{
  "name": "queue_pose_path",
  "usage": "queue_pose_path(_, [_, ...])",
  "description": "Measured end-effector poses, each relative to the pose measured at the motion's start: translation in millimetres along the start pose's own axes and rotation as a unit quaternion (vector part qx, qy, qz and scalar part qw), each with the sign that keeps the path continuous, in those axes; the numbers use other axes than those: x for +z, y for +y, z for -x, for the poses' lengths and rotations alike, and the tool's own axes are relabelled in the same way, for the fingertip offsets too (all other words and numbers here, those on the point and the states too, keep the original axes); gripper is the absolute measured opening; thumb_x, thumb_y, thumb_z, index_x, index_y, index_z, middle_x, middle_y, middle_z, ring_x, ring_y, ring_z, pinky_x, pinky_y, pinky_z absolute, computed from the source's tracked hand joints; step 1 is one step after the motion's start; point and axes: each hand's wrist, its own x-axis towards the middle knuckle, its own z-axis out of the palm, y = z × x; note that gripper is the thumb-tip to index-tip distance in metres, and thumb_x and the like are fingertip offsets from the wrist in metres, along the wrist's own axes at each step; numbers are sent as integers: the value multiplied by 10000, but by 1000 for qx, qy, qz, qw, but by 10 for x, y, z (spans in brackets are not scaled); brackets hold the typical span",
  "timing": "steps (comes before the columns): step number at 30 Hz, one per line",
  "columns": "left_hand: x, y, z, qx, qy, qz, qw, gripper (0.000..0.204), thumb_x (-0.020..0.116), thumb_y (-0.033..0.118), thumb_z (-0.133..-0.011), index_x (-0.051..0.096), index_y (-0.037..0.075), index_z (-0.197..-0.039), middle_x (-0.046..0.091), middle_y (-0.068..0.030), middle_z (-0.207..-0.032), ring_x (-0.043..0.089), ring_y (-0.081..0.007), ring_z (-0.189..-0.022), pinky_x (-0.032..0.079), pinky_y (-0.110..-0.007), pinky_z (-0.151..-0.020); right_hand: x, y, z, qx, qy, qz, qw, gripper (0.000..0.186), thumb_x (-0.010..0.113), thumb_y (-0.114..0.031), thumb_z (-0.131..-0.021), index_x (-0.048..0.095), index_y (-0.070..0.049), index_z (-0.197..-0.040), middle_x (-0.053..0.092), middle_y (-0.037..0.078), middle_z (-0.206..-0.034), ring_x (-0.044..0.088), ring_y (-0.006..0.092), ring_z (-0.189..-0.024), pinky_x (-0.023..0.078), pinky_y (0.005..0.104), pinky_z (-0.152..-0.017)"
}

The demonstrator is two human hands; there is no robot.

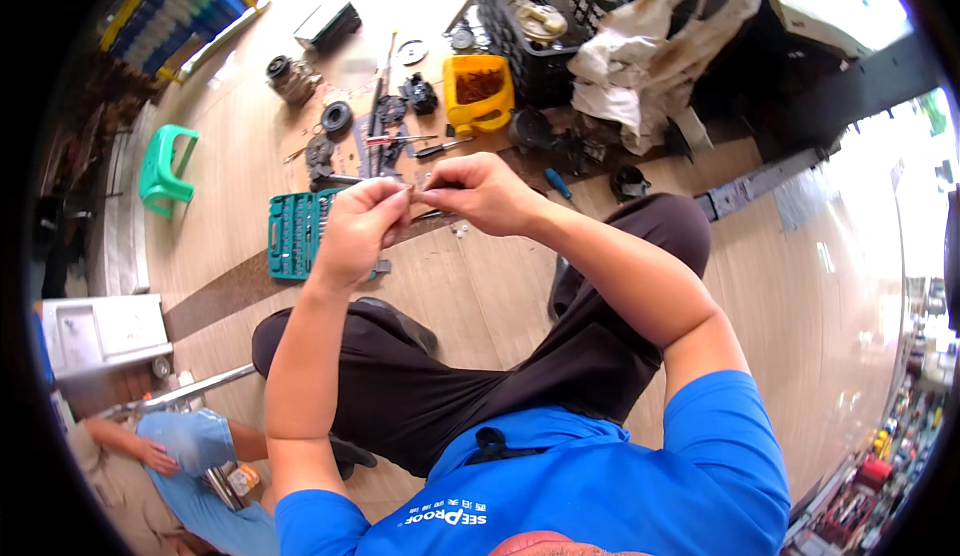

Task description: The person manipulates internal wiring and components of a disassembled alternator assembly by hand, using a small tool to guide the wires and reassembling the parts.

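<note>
My left hand (358, 228) and my right hand (478, 196) meet in front of me, above the floor. Each is closed in a pinch, fingertips almost touching. Something tiny seems to be between them, too small to make out. Just beyond my hands lie a screwdriver with a black handle (436, 149) and one with a red handle (380, 140). A teal socket set case (290, 238) lies unfolded beside my left hand, part of it hidden behind that hand. Past my right hand stands a cut-open yellow jug (480, 122) with rusty-brown contents.
Farther off are a black ring-shaped part (337, 117), a metal motor-like part (291, 80) and a black plastic crate (520, 66). A dirty white cloth (640, 76) hangs by the crate. A green stool (165, 170) stands left; another person (190, 466) sits lower left.
</note>
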Motion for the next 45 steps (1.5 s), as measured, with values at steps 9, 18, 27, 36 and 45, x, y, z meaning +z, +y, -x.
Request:
queue_pose_path(9, [20,10,11,9,-70,-44,997,198,525,161,-988,620,-1,-924,552,9,-681,462,-54,-576,370,-200,-534,-108,-16,74,-35,-30,-21,999,140,685,-106,-863,689,-4,-958,685,16,-793,588,62,-747,491,244,-706])
queue_pose_path(18, [64,-101,-33,9,-51,-37,998,195,538,171,-990,636,11,-939,557,27,-712,461,-42,-605,362,-195,-551,-34,-32,105,-3,-12,-52,999,125,650,-62,-899,671,21,-990,686,28,-882,597,69,-825,497,230,-771])
queue_pose_path(27, [147,-175,-52,81,80,-138,984,88,653,84,-908,647,3,-942,626,18,-772,537,-40,-665,440,-193,-596,-44,-72,73,-35,82,88,992,136,681,-115,-872,665,13,-913,680,98,-783,604,99,-719,485,276,-658])
queue_pose_path(36, [355,-189,-48,297,199,-403,842,70,671,37,-852,646,-18,-888,644,-117,-774,607,-210,-655,478,-303,-623,120,56,88,45,153,-88,983,190,675,-133,-869,669,51,-820,673,87,-718,611,103,-658,499,282,-592])
queue_pose_path(45, [314,-218,-64,179,153,-260,936,101,583,93,-939,643,15,-914,600,-16,-726,525,-95,-604,405,-245,-544,99,58,61,29,120,-125,984,157,671,-125,-877,667,28,-844,652,43,-728,570,78,-671,481,264,-606])
